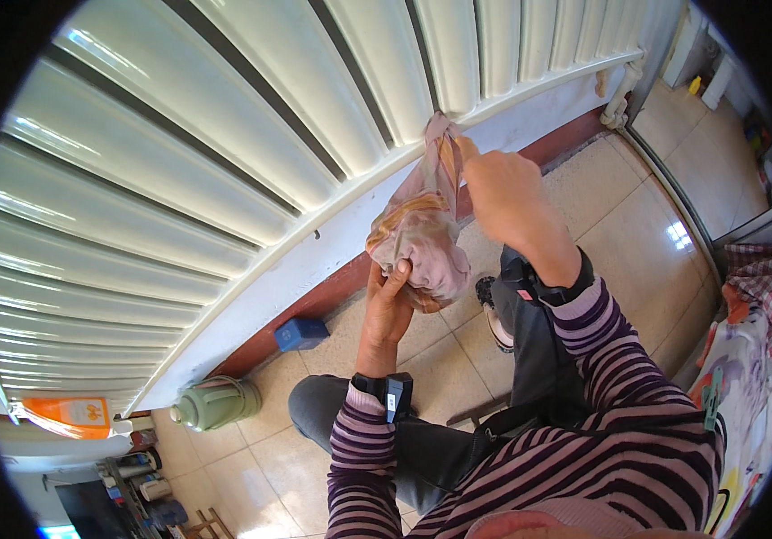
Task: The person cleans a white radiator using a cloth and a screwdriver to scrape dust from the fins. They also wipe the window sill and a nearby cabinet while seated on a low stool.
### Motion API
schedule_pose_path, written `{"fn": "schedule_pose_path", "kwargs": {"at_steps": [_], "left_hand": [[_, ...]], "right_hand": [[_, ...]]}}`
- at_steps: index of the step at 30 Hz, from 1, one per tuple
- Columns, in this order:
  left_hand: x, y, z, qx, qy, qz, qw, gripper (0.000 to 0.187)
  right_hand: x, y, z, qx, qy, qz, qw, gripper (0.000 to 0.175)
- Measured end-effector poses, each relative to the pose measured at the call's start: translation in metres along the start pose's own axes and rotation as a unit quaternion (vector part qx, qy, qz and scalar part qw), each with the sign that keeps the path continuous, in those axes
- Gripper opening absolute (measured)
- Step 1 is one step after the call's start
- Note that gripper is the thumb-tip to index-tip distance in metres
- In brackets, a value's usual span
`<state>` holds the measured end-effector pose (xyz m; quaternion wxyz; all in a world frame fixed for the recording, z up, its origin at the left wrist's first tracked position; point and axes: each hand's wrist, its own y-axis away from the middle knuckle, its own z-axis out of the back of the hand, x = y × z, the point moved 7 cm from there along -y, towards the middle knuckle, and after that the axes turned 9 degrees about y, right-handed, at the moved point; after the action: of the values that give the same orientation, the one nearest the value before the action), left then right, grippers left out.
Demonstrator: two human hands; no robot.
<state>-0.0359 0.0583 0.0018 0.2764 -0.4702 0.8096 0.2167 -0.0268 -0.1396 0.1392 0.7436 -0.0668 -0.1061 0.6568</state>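
A crumpled pink and orange cloth (419, 222) hangs by its upper end at the lower rail of a cream radiator (278, 249). My left hand (386, 306) holds the bunched lower part, with the thumb pressed on it. Higher up and to the right, my right hand (504, 195) is closed at the cloth's narrow upper part, close to the rail. Its fingertips are partly hidden, but the cloth runs into them.
A blue box (301, 334) stands on the tiled floor by the red baseboard. A green thermos flask (217, 403) is at lower left, below an orange package (69, 416) at the radiator's end. Patterned fabric (736, 364) with a green clip lies at right. A pipe (618, 101) joins the radiator.
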Motion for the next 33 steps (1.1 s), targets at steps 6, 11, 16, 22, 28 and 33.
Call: {"fn": "schedule_pose_path", "kwargs": {"at_steps": [6, 11, 16, 22, 28, 33], "left_hand": [[0.006, -0.001, 0.003, 0.004, 0.0, 0.01, 1.0, 0.074], [0.006, -0.004, -0.003, 0.022, 0.015, 0.004, 1.0, 0.08], [0.006, -0.004, -0.004, 0.028, 0.006, 0.009, 1.0, 0.081], [0.007, -0.005, -0.002, 0.017, 0.014, 0.01, 1.0, 0.08], [0.008, -0.004, 0.003, 0.007, 0.015, 0.02, 1.0, 0.079], [0.008, -0.007, 0.0, 0.018, 0.012, 0.012, 1.0, 0.078]], "right_hand": [[-0.017, -0.014, -0.001, -0.03, -0.069, -0.019, 0.997, 0.039], [-0.018, -0.008, 0.005, -0.034, -0.054, -0.025, 0.998, 0.038], [-0.028, -0.005, 0.01, -0.022, -0.076, -0.002, 0.997, 0.037], [-0.008, -0.011, -0.006, 0.003, -0.029, -0.022, 0.999, 0.042], [-0.006, 0.002, 0.004, -0.003, -0.018, 0.016, 1.0, 0.031], [-0.003, -0.008, -0.003, -0.009, -0.002, -0.003, 1.0, 0.031]]}}
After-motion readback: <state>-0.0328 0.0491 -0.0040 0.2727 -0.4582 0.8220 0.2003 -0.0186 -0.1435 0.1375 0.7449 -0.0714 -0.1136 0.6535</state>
